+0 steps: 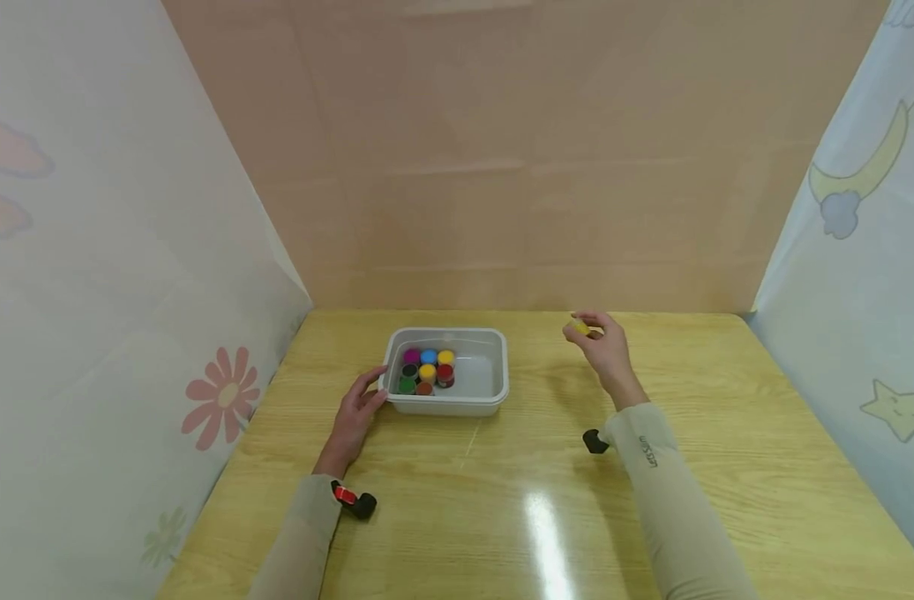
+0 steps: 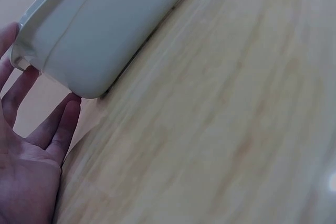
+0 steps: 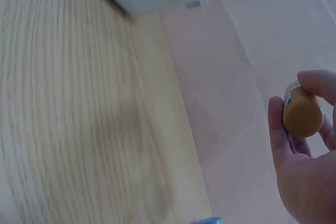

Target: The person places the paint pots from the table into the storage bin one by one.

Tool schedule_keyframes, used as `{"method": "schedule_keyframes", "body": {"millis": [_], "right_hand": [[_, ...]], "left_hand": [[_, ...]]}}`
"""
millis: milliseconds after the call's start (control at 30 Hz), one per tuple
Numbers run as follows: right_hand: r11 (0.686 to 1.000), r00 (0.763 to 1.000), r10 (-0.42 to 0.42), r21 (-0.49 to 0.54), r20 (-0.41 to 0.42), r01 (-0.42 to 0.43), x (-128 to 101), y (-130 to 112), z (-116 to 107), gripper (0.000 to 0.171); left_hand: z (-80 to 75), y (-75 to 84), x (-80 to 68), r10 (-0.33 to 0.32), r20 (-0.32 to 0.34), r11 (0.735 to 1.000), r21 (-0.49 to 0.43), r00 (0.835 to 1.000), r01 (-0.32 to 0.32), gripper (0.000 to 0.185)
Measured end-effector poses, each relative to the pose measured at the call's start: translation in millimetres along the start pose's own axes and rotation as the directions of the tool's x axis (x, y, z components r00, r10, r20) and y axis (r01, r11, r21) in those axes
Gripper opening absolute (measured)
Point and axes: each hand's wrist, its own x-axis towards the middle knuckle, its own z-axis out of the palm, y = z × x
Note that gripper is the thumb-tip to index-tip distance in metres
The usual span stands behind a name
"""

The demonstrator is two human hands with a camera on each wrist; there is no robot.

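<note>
A white plastic tub (image 1: 481, 406) stands near the back of the table, with several small paint jars (image 1: 427, 372) grouped in its left half. They show purple, blue, yellow, black, red, green and brown tops. My left hand (image 1: 354, 421) rests against the tub's left end; in the left wrist view its extended fingers (image 2: 67, 121) touch the rim and the lower corner. Off to the tub's right, my right hand (image 1: 609, 352) is raised over the table, pinching a small yellow paint jar (image 3: 303, 116) between thumb and fingers. The right wrist view shows this jar's round, ochre-yellow end.
The wood-grain table (image 1: 457, 517) reaches back to a plain tan sheet (image 1: 457, 167). Printed light sheets stand at the left (image 1: 112, 250) and right (image 1: 876, 317). A small blue object (image 3: 210, 221) peeks in at the right wrist view's bottom edge.
</note>
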Motion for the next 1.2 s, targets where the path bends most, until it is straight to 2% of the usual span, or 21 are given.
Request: {"method": "schedule_keyframes", "body": {"millis": [167, 333, 533, 800, 1200], "right_hand": [[0.999, 1.000, -0.028, 0.021, 0.014, 0.028, -3.3, -8.7, 9.3, 0.053], [0.998, 0.997, -0.049, 0.033, 0.053, 0.047, -11.2, -15.8, 21.5, 0.052], [0.993, 0.993, -0.105, 0.056, 0.059, 0.102, -13.3, -25.3, 31.0, 0.048], [0.992, 0.987, -0.119, 0.059, 0.106, 0.113, -14.3, -30.8, 40.6, 0.048], [0.981, 0.961, -0.194, 0.035, 0.199, 0.191, -14.8, -34.1, 53.2, 0.044]], "left_hand": [[-0.3, -2.8, -0.8, 0.011, 0.004, 1.000, 0.004, 1.000, -0.011, 0.051], [-1.5, -2.9, -7.1, -0.003, -0.008, 0.999, 0.034, 1.000, 0.003, 0.050], [-4.0, -3.4, -4.3, 0.005, 0.011, 0.999, 0.051, 1.000, -0.006, 0.050], [-3.4, -1.2, -4.6, 0.005, 0.018, 0.999, 0.035, 1.000, -0.006, 0.051], [0.8, 1.6, -1.8, 0.013, 0.015, 0.999, 0.030, 1.000, -0.014, 0.049]]}}
